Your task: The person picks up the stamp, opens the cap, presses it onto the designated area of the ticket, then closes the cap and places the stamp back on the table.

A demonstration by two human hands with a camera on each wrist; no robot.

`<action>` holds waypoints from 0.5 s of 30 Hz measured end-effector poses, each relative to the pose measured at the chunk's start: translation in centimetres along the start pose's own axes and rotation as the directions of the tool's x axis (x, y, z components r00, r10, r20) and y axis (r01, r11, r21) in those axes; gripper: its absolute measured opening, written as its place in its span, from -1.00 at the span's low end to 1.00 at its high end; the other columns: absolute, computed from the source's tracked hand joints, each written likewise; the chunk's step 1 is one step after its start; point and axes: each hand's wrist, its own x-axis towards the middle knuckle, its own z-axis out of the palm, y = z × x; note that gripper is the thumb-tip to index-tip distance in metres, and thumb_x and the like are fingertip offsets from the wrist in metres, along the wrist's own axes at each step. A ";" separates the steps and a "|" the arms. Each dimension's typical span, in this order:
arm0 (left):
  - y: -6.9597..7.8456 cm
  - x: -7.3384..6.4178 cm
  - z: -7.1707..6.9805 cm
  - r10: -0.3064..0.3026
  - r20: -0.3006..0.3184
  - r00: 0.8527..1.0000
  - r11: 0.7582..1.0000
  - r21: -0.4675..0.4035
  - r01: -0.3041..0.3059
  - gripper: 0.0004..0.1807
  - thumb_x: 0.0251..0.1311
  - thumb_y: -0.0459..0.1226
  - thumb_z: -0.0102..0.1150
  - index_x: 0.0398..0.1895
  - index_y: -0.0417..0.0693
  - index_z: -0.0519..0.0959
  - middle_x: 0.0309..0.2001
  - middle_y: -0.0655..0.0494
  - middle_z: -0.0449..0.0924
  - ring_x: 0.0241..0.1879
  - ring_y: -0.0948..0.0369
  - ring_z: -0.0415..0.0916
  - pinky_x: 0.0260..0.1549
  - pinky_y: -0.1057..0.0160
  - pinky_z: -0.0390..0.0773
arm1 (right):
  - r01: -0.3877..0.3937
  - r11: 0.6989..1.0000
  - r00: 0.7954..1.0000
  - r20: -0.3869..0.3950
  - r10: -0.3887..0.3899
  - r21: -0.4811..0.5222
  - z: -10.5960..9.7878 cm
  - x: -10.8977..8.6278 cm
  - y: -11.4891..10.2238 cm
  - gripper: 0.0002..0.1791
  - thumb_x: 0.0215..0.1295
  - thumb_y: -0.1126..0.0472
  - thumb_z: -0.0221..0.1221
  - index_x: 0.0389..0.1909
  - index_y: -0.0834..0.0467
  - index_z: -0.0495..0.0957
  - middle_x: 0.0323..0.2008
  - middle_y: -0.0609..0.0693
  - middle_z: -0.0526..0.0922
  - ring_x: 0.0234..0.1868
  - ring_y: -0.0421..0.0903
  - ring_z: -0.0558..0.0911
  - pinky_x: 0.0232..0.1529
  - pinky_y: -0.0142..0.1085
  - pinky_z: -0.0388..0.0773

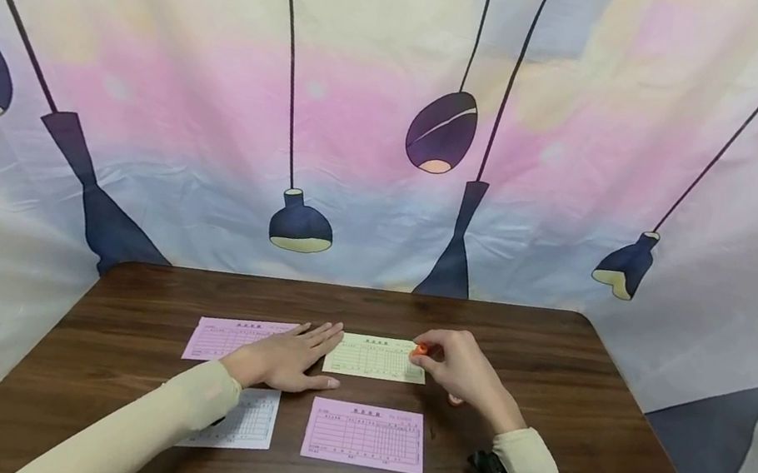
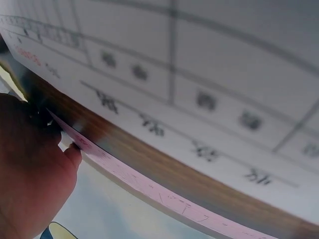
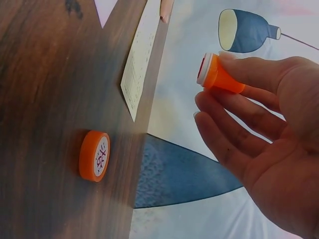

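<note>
My right hand (image 1: 470, 367) pinches a small orange stamp (image 3: 224, 78) between thumb and fingers. Its white rim and red face point away from the palm. In the head view the stamp is over the right end of a pale yellow form slip (image 1: 373, 356); whether it touches the paper I cannot tell. My left hand (image 1: 289, 358) lies palm down with straight fingers, its fingertips at the yellow slip's left edge, partly covering a pink slip (image 1: 220, 338). An orange round cap (image 3: 94, 155) with a printed white top sits on the table beneath my right wrist.
Nearer me, a second pink slip (image 1: 365, 437) and a white slip (image 1: 251, 421) lie on the dark wooden table (image 1: 553, 369). My left sleeve partly hides the white one. A curtain (image 1: 399, 37) printed with lamps hangs behind the table's far edge.
</note>
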 end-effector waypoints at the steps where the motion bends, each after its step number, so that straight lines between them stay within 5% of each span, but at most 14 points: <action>1: 0.0 0.0 0.1 0.000 -0.003 1.000 1.000 0.000 0.000 0.09 0.40 0.51 -0.30 0.75 0.09 -0.18 0.76 0.16 -0.28 0.75 0.15 -0.24 0.73 -0.04 -0.11 | -0.002 1.000 1.000 0.000 0.002 -0.003 0.0 0.1 0.1 -0.77 0.33 0.16 0.44 -0.05 0.16 0.79 -0.28 -0.08 0.81 -0.36 -0.34 0.65 -0.33 -0.45 0.62; 15: 0.2 -0.2 0.0 0.005 -0.007 1.000 1.000 0.004 -0.005 0.05 0.42 0.49 -0.28 0.75 0.11 -0.14 0.76 0.16 -0.26 0.74 0.16 -0.21 0.73 -0.03 -0.09 | -0.021 1.000 0.999 0.031 0.021 0.007 0.9 0.9 1.0 -0.75 0.33 0.24 0.42 0.00 0.20 0.79 -0.19 -0.01 0.85 -0.27 -0.27 0.73 -0.25 -0.40 0.69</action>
